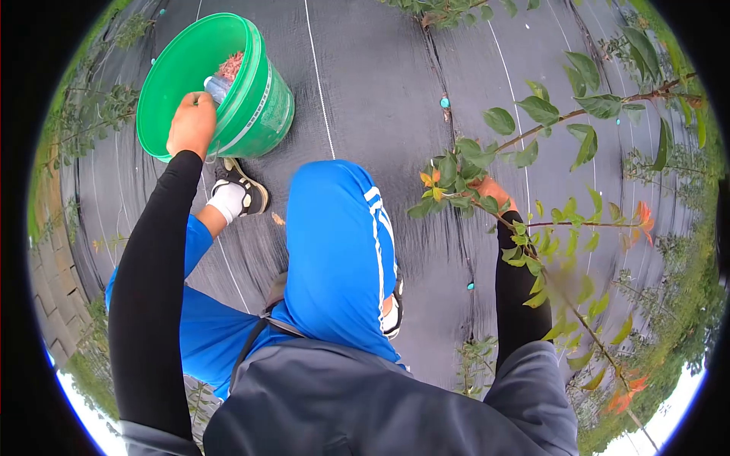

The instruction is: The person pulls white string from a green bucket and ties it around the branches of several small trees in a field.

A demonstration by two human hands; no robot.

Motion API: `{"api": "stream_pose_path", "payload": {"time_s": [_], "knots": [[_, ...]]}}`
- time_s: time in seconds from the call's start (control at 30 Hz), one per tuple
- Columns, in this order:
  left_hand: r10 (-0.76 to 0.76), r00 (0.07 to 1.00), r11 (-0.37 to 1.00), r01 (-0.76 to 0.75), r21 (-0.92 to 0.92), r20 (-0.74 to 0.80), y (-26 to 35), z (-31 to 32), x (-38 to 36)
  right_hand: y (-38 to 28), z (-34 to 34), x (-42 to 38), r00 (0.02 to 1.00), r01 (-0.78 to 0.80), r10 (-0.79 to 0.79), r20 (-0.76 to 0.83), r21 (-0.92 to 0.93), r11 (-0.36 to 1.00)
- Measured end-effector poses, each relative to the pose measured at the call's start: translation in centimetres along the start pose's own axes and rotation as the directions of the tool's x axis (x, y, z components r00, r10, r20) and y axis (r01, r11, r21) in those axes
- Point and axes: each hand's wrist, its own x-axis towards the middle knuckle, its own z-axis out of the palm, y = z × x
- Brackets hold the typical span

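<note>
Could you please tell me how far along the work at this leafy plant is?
Looks done: the green bucket is brought alongside. In hand: the left hand is at it, the right hand among the plant's leaves. Left: perhaps the reddish material in the bucket; the leaves hide the right hand's progress.

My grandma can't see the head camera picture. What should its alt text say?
A person in blue shorts, seen from above, holds their left hand at a green bucket with reddish bits inside; their right hand is among a plant's leaves. Black sheeting lies below.
</note>
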Motion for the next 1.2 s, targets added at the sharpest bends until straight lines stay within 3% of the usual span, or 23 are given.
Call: {"api": "stream_pose_path", "payload": {"time_s": [0.1, 0.2, 0.23, 0.27, 0.33, 0.4, 0.47, 0.53, 0.6, 0.67, 0.8, 0.87, 0.9, 0.97, 1.07, 1.2], "knots": [[0.008, 1.0, 1.0, -0.008, -0.004, 0.011, 0.2, -0.1, 0.2, -0.2, 0.6, -1.0, 0.994, -0.094, 0.102, -0.034, 0.185, 0.978], [0.003, 1.0, 1.0, -0.003, 0.007, 0.029, 0.6, -0.2, 0.3, 1.9, 1.4, -0.8, 0.961, -0.236, 0.277, -0.019, 0.47, 0.851], [-0.001, 0.999, 1.0, 0.001, 0.005, 0.044, 0.6, -0.3, 0.3, 7.7, 2.3, 0.3, 0.972, 0.119, -0.048, -0.232, 0.303, 0.946], [-0.009, 0.999, 1.0, 0.009, 0.009, 0.039, 0.1, -0.1, 0.5, 6.2, 2.7, -0.2, 0.963, 0.075, 0.045, -0.266, 0.424, 0.903], [0.072, 0.995, 0.995, -0.077, 0.059, 0.067, -1.2, 0.7, 1.4, 2.2, 3.5, -1.4, 0.916, 0.043, 0.231, -0.328, 0.653, 0.757], [0.078, 0.989, 0.995, -0.085, 0.052, 0.123, -2.5, 0.9, 1.8, 4.0, 3.3, -3.0, 0.838, -0.032, 0.52, -0.166, 0.936, 0.35], [0.403, 0.906, 0.908, -0.414, 0.068, 0.132, -4.8, 2.0, 2.4, 6.5, 5.3, -5.0, 0.809, -0.081, 0.588, -0.003, 0.99, 0.116], [0.296, 0.952, 0.955, -0.298, 0.015, 0.081, -2.7, 0.6, 0.6, 5.2, 8.5, -6.6, 0.734, -0.087, 0.676, 0.066, 0.996, -0.002], [0.182, 0.983, 0.983, -0.181, -0.043, 0.037, -1.1, -0.1, 0.0, 4.5, 11.6, -6.4, 0.734, -0.15, 0.66, 0.158, 0.986, -0.07], [0.166, 0.986, 0.986, -0.166, 0.011, 0.008, -0.7, 0.1, 0.5, 3.8, 14.6, -5.0, 0.775, -0.071, 0.603, 0.188, 0.975, -0.212], [0.139, 0.99, 0.99, -0.139, 0.006, -0.012, 1.4, -1.7, -1.1, 2.6, 16.8, -0.1, 0.771, 0.04, 0.623, 0.13, 0.967, -0.252], [0.178, 0.98, 0.983, -0.182, -0.037, -0.087, 1.5, -2.0, -1.7, 2.2, 16.6, 1.4, 0.929, 0.169, 0.369, -0.024, 0.915, -0.365], [0.171, 0.982, 0.984, -0.174, -0.042, -0.084, 1.5, -1.8, -1.7, 1.9, 16.4, 1.9, 0.928, 0.166, 0.372, -0.022, 0.919, -0.358], [0.202, 0.972, 0.977, -0.208, -0.04, -0.123, 1.3, -1.7, -1.6, 1.8, 16.2, 2.6, 0.98, 0.138, 0.194, -0.044, 0.853, -0.503], [0.157, 0.987, 0.987, -0.156, 0.046, -0.026, 1.3, -1.2, -0.5, 2.1, 15.9, 3.0, 0.989, 0.107, 0.142, -0.035, 0.836, -0.538], [0.234, 0.965, 0.972, -0.232, 0.03, -0.116, 0.7, -0.7, -0.5, 2.0, 15.7, 2.9, 0.992, 0.079, 0.127, -0.008, 0.819, -0.568]]}}
